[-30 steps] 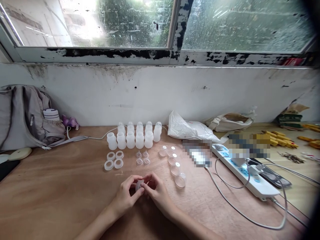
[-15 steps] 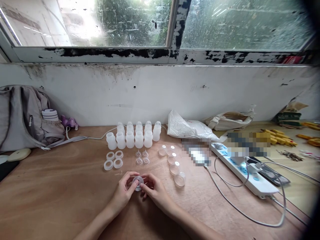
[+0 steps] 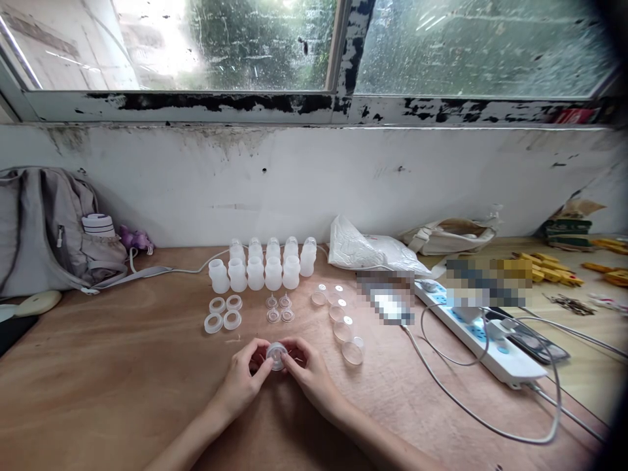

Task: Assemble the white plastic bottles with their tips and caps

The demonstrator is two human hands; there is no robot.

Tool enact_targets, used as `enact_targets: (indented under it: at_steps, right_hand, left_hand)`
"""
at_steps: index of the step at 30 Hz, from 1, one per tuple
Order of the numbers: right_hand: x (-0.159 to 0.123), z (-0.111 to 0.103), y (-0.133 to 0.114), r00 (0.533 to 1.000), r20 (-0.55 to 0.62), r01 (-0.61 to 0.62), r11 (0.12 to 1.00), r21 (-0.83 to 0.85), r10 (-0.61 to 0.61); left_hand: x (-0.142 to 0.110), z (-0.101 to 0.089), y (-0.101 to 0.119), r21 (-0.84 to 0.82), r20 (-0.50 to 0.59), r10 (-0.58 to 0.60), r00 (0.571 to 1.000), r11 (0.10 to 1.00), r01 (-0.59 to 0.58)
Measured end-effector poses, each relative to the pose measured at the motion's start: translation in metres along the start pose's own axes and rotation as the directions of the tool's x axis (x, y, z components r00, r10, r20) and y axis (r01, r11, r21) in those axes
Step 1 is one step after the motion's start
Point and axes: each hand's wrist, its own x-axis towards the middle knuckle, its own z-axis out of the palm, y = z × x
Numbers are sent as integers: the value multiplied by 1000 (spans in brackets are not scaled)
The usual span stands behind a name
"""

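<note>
Both my hands meet over the wooden table (image 3: 112, 386), pinching one small clear round plastic part (image 3: 277, 354) between them. My left hand (image 3: 244, 379) grips its left side with thumb and fingers closed. My right hand (image 3: 307, 373) grips its right side the same way. Just beyond them stand several small white bottles (image 3: 255, 271) in two rows. Several white rings (image 3: 223, 314) lie to the left, tiny clear nipples (image 3: 279, 309) in the middle, and clear round caps (image 3: 343, 327) to the right.
A grey backpack (image 3: 44, 229) leans on the wall at left. A white plastic bag (image 3: 373, 252), a cream bag (image 3: 451, 237), a white power strip (image 3: 485, 340) with cables and a phone (image 3: 534, 347) lie at right. Yellow parts (image 3: 554, 271) are scattered far right.
The clear part has been turned between my fingers and raised slightly; its round face now shows upward. Both hands stay in about the same spot.
</note>
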Motion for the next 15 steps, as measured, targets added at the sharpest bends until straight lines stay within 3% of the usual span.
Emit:
enact_targets:
  at_steps: [15]
  right_hand:
    - [-3, 2, -1, 998, 58, 30, 999, -40, -27]
  left_hand:
    - [-3, 2, 5, 1, 22, 19, 1000, 1000, -19]
